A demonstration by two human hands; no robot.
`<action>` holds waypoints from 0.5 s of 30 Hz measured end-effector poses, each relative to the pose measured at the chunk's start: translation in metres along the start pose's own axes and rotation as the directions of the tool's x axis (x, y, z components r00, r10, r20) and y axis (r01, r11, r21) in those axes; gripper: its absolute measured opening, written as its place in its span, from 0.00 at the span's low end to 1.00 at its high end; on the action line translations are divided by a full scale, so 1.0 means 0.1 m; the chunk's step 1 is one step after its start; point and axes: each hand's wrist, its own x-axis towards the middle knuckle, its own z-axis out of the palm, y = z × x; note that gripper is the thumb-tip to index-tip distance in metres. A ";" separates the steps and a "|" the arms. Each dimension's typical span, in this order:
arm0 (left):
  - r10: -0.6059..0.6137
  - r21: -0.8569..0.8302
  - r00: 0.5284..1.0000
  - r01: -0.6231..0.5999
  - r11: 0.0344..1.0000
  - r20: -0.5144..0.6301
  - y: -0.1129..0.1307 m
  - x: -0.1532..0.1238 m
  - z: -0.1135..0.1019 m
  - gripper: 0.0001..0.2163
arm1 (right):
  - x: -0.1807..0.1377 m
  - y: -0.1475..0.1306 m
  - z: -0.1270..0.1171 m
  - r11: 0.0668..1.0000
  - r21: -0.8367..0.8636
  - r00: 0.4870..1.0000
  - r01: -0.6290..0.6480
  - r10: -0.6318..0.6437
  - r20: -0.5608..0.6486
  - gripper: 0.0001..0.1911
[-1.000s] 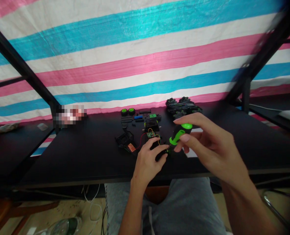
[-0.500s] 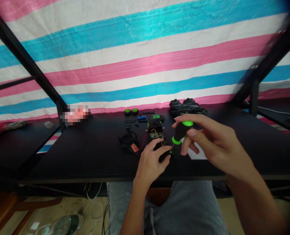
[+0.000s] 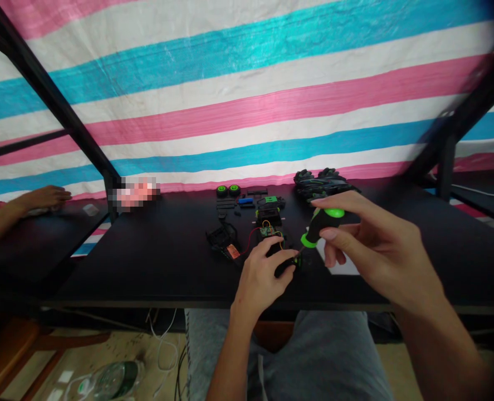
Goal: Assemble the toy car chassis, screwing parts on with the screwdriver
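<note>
A screwdriver (image 3: 321,228) with a black and bright green handle is gripped in my right hand (image 3: 380,250), its shaft slanting down to the left. The tip reaches a small wheel (image 3: 299,261) with a green hub on a partly dismantled toy car (image 3: 274,219). My left hand (image 3: 263,281) holds the near end of that car, its fingers covering much of the body. A green circuit board (image 3: 267,230) with red and yellow wires shows beyond the fingers. The red wire runs left toward a black frame-like part (image 3: 219,238) and a copper-coloured piece (image 3: 233,251).
Two loose wheels (image 3: 228,190), a blue cylinder (image 3: 245,201) and several black parts lie farther back. Black gloves (image 3: 324,185) rest at the back right. White paper (image 3: 342,264) lies under my right hand. Another person's hand (image 3: 48,199) is at the far left table.
My view has shifted slightly, so the table contents sit a little farther right. Another person's arm has come into view at the left. Both my hands keep their grips.
</note>
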 end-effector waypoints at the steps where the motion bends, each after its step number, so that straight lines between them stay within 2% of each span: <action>1: -0.001 -0.001 1.000 0.001 1.000 0.002 0.00 0.00 0.00 0.15 | -0.01 0.00 -0.01 1.000 -0.004 1.000 -0.001 0.001 0.014 0.16; 5: -0.004 0.004 1.000 0.004 1.000 0.000 0.00 0.00 0.00 0.15 | -0.02 -0.01 -0.03 0.999 -0.037 0.999 -0.006 0.008 0.037 0.17; 11: -0.001 0.018 1.000 0.002 1.000 -0.006 0.01 -0.01 0.00 0.15 | -0.02 -0.01 0.02 0.999 0.018 0.998 -0.041 0.042 -0.048 0.17; 15: 0.005 0.025 1.000 -0.004 1.000 -0.018 0.01 -0.01 0.01 0.14 | -0.01 -0.01 0.03 0.999 0.019 0.997 -0.042 0.043 -0.056 0.16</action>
